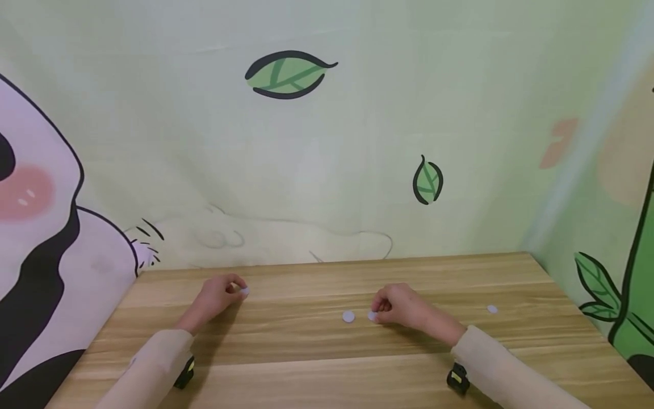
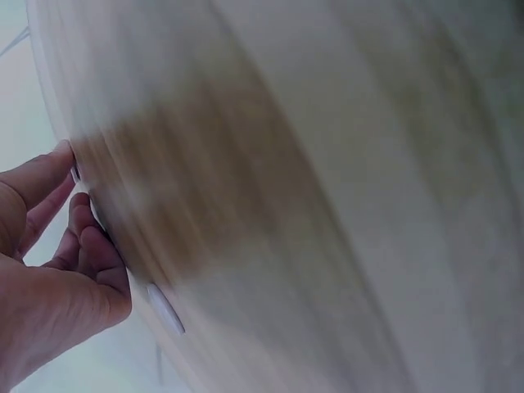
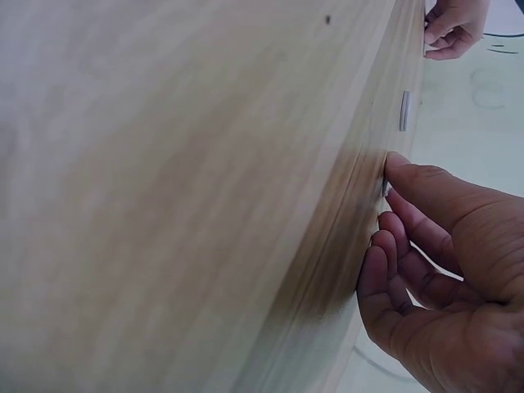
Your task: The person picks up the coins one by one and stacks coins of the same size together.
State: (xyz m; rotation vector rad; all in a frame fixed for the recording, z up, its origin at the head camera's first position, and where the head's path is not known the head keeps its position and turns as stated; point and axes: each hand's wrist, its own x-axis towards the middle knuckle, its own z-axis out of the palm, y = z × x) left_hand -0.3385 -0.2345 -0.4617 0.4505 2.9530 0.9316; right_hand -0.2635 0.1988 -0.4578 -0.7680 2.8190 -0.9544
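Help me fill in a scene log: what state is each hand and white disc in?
Left hand: curled in a pinch.
Right hand: curled in a pinch.
Leftmost disc: pinched; lifted or not, unclear.
Disc in right hand: pinched, partly covered.
Disc between the hands: lying flat, untouched.
Far-right disc: lying flat, untouched.

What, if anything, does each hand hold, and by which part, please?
The left hand pinches one white disc and the right hand a second disc, each by its edge.

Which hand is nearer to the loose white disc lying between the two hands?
The right hand. It is just to the right of the loose white disc, pinching a second white disc; the left hand is well off to the loose disc's left, slightly farther back.
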